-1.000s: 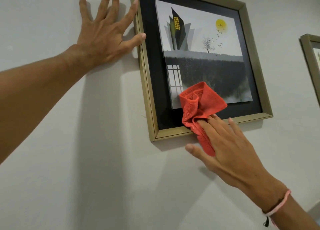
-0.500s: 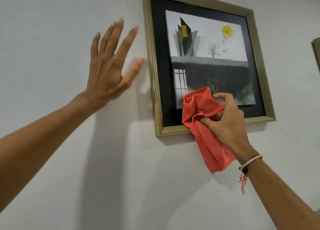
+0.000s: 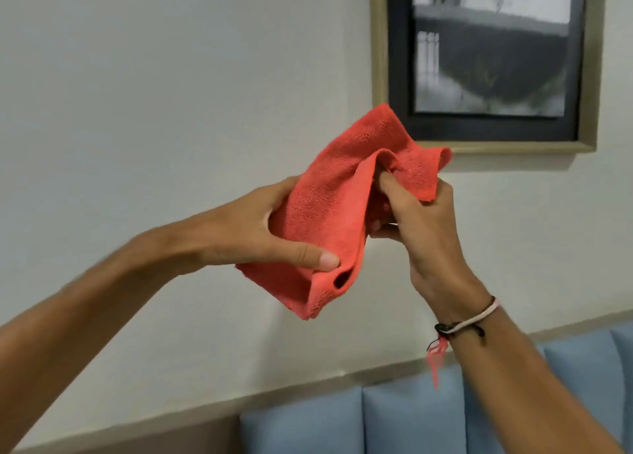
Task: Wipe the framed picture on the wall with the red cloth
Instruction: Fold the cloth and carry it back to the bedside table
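In front of the wall, both hands hold the red cloth (image 3: 329, 207): left hand (image 3: 253, 234) pinching its side, right hand (image 3: 416, 220) bunching the top. The framed picture (image 3: 483, 63) hangs at one o'clock, untouched. This looks like refolding; next, press cloth to glass.

The wall (image 3: 171, 111) carries the framed picture (image 3: 376, 59) (gold-rimmed).

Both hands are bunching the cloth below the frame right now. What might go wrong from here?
The red cloth is crumpled between the left hand and the right hand, so it may wipe unevenly. Neither hand steadies the framed picture, so a firm stroke could tilt it.
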Demonstrator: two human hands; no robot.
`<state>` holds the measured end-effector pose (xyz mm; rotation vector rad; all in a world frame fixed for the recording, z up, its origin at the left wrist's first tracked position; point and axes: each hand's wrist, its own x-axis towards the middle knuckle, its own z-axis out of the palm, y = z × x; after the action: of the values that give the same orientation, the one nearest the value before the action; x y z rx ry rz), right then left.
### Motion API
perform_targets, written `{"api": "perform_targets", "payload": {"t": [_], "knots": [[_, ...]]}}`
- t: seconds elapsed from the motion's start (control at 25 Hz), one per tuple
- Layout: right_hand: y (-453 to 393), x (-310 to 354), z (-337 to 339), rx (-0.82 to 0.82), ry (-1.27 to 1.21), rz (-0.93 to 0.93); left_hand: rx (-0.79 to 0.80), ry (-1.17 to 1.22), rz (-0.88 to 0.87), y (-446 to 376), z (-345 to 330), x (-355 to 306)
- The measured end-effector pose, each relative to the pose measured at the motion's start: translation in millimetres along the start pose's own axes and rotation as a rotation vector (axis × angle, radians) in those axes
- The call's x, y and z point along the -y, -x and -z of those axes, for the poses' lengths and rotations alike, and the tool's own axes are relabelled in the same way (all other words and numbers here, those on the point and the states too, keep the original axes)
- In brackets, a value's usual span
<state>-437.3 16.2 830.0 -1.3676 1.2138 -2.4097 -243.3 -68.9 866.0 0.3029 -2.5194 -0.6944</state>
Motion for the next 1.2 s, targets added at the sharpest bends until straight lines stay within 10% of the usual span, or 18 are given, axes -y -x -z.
{"api": "perform_targets", "payload": {"t": [0.32,0.56,0.76,1.2], "knots": [[155,-70,-48,0.099,-0.113,-0.308,0.02,0.395,0.321,197,-46,80],[290,-169,-44,0.115,0.179,-0.593,-0.053,0.818,0.918,324,-146,176],[413,-260,-3,0.227,0.407,-0.829,-0.094,0.919,1.077,422,-258,237],[653,-457,89,0.297,0.482,-1.419,-0.664,0.881,1.627,571,-507,377]]}}
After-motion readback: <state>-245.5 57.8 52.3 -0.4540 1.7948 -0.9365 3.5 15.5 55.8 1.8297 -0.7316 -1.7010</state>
